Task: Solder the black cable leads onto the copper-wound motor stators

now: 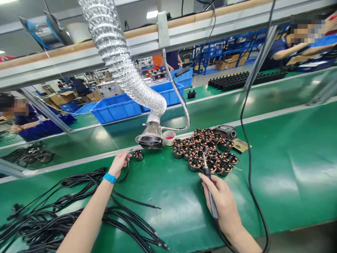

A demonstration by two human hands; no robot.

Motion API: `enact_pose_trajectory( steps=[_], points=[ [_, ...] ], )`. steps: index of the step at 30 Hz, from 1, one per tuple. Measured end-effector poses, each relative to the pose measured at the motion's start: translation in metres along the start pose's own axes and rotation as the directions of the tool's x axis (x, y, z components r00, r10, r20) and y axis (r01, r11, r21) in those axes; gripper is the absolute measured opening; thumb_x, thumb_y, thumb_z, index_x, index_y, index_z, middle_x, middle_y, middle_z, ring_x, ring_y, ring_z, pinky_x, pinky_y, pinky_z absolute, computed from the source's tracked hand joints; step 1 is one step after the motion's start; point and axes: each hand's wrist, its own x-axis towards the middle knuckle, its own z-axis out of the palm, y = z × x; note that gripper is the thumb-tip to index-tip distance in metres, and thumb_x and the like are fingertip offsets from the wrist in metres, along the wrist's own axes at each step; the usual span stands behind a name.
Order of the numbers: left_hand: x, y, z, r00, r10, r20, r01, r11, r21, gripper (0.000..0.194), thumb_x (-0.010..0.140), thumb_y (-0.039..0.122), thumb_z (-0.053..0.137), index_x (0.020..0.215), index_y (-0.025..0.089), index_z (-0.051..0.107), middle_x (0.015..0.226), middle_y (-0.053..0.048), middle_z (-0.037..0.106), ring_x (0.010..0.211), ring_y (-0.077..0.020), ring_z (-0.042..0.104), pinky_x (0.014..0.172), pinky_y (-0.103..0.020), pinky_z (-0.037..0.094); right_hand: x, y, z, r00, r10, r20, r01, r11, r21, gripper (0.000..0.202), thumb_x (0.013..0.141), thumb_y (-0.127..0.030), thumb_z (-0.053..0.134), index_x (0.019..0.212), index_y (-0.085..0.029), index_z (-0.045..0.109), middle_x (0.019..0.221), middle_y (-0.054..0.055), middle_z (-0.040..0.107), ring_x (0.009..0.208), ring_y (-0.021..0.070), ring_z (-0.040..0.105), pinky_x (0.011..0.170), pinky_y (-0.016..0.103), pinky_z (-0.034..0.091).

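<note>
On the green table, just in front of the fume hood at the end of the silver duct, my left hand reaches out with its fingers curled, pinching a thin black lead right beside a single copper-wound stator. My right hand grips the soldering iron, fingers wrapped closed around its handle. As far as I can judge, the work is barely begun: one stator sits apart under the hood, while the whole cluster of stators waits to its right, and the heap of black cables at my left looks almost untouched. The iron's long axis runs from my palm away from me, nearly straight up the table, and its tip points into the near edge of the cluster, not at the lone stator. Whether the tip touches a winding I cannot tell.
</note>
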Motion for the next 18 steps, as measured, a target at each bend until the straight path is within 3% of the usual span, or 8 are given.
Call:
enact_pose_trajectory(
  steps=[3,7,12,13,15,18],
  points=[
    [-0.015,-0.001,-0.011,0.999,0.019,-0.050,-0.019,1.000,0.010,0.058,0.061,0.059,0.079,0.080,0.005,0.069,0.058,0.005,0.046,0.043,-0.0022,0.026,0.041,-0.020,0.015,0.000,-0.012,0.003,0.997,-0.036,0.067,0.026,0.989,0.144,0.058,0.093,-0.011,0.042,0.146,-0.035,0.040,0.121,0.012,0.054,0.108,0.0259,0.061,0.088,0.042,0.056],
    [-0.041,0.009,-0.020,0.993,0.108,-0.044,-0.109,0.994,-0.015,0.054,0.057,0.047,0.086,0.092,0.008,0.070,0.068,0.003,0.052,0.051,-0.0053,0.034,0.046,-0.021,0.025,0.028,-0.048,0.000,0.937,-0.204,0.283,0.090,0.926,0.368,0.053,0.092,-0.005,0.041,0.140,-0.028,0.045,0.123,0.011,0.052,0.110,0.0200,0.059,0.091,0.034,0.054],
    [-0.075,0.012,-0.004,0.961,0.266,0.080,-0.273,0.956,0.103,0.038,0.085,0.049,0.063,0.097,0.014,0.070,0.061,0.003,0.051,0.054,-0.0117,0.046,0.055,-0.024,0.036,0.076,-0.081,0.015,0.824,-0.431,0.368,0.226,0.845,0.484,0.056,0.083,0.002,0.046,0.130,-0.027,0.050,0.112,0.004,0.056,0.094,0.0149,0.057,0.084,0.028,0.051],
    [-0.081,0.009,0.001,0.954,0.287,0.091,-0.299,0.941,0.158,0.036,0.088,0.049,0.060,0.098,0.016,0.069,0.060,0.003,0.053,0.052,-0.0119,0.045,0.054,-0.024,0.036,0.082,-0.084,0.022,0.827,-0.435,0.355,0.245,0.848,0.469,0.053,0.083,0.002,0.048,0.128,-0.027,0.052,0.110,0.003,0.056,0.094,0.0152,0.057,0.084,0.028,0.050],
    [-0.091,0.003,0.011,0.942,0.317,0.112,-0.335,0.903,0.269,0.032,0.089,0.048,0.058,0.097,0.020,0.071,0.055,0.004,0.051,0.047,-0.0125,0.042,0.051,-0.024,0.033,0.087,-0.089,0.034,0.879,-0.373,0.298,0.234,0.881,0.411,0.042,0.085,-0.003,0.055,0.121,-0.026,0.056,0.107,0.004,0.056,0.094,0.0172,0.056,0.085,0.030,0.049],
    [-0.097,-0.005,0.024,0.927,0.324,0.187,-0.373,0.846,0.383,0.026,0.085,0.045,0.062,0.091,0.023,0.075,0.050,0.003,0.049,0.049,-0.0155,0.047,0.052,-0.025,0.032,0.084,-0.097,0.048,0.961,-0.178,0.213,0.099,0.938,0.333,0.038,0.082,-0.021,0.071,0.118,-0.021,0.057,0.106,0.007,0.055,0.093,0.0213,0.057,0.083,0.035,0.051]
  ],
)
